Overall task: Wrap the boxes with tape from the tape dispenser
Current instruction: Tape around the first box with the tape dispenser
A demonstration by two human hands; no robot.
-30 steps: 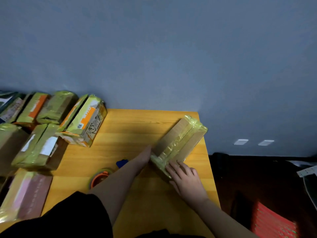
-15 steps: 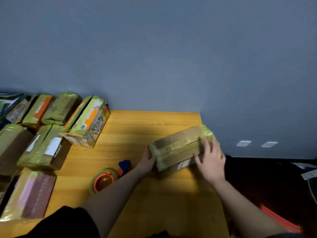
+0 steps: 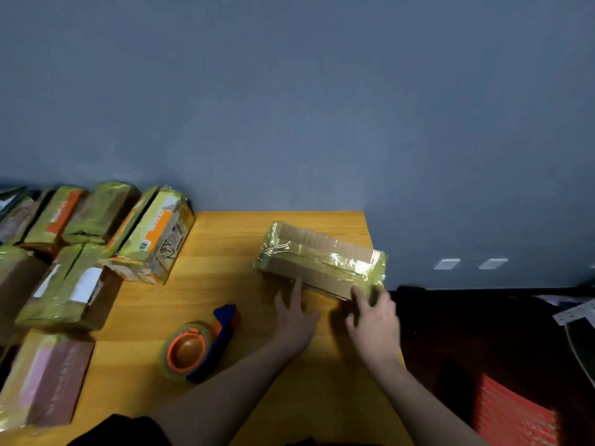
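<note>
A brown cardboard box (image 3: 322, 260), partly wrapped in shiny yellowish tape, lies flat near the far right corner of the wooden table (image 3: 225, 252). My left hand (image 3: 294, 317) rests on the table just in front of the box, its index finger touching the box's near side. At the box's near right corner, the straight fingers of my right hand (image 3: 375, 320) touch the taped end. The tape dispenser (image 3: 201, 344), blue with an orange hub and a roll of tape, lies on the table to the left of my left forearm, held by neither hand.
Several taped boxes (image 3: 96, 239) are piled along the table's left side, one with an orange stripe (image 3: 154, 233). A grey wall stands behind the table. Right of the table edge the floor is dark, with a red object (image 3: 515, 413) low down.
The box has been turned and set flat, with its long side now facing me. My right hand moved from its far end to its near right corner. My left hand came off its left end.
</note>
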